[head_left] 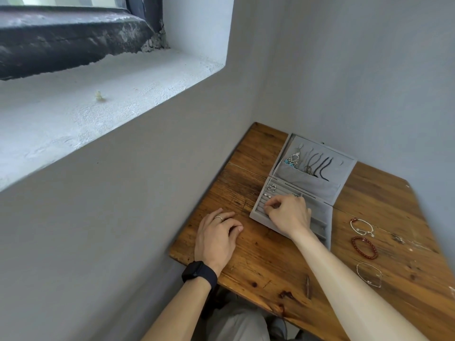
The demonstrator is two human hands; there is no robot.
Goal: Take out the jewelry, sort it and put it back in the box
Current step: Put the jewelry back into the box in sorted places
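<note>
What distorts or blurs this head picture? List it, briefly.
Head view: wide-angle lens skews the window sill and table edges; soft daylight, only faint shadow under the left hand; no glare; the small pieces in the jewelry box under the right hand are too soft to resolve.

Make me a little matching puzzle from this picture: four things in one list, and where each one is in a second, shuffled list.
Things:
1. red bead bracelet
2. necklaces
3. left hand
4. right hand

Places:
A. hanging in the open lid of the box
B. lying on the table, right of the box
C. over the ring rows in the box
D. resting on the table, left of the box

Pairs: 1-B, 2-A, 3-D, 4-C
</note>
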